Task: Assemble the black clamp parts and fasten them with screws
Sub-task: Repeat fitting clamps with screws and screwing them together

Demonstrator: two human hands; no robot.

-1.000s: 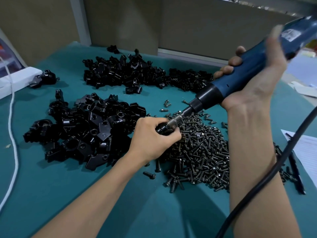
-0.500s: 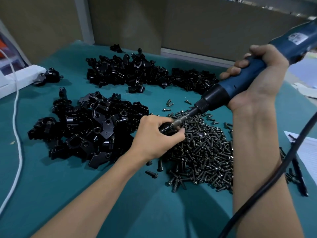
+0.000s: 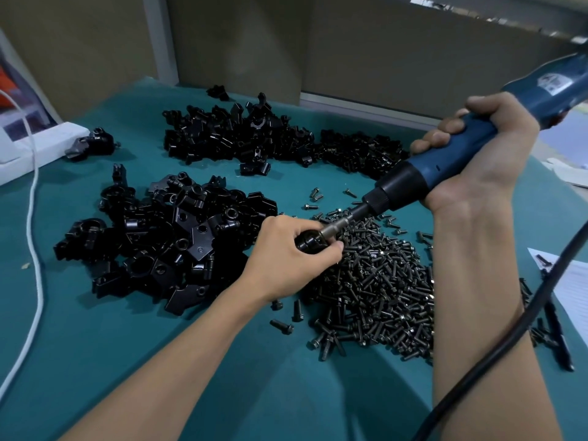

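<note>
My left hand grips a small black clamp just above the edge of the screw pile. My right hand is wrapped around a blue electric screwdriver held at a slant; its metal bit points down-left into the clamp. Most of the clamp is hidden by my fingers. Loose black clamp parts lie heaped to the left of my left hand, and a second heap stretches across the back of the teal table.
The screwdriver's black cable loops over my right forearm. A white cord runs down the left side from a white box. One assembled clamp sits beside that box. Paper and a pen lie at the right.
My right thumb, raised a second ago, has closed round the screwdriver handle. The tool stays seated on the clamp in my left hand.
</note>
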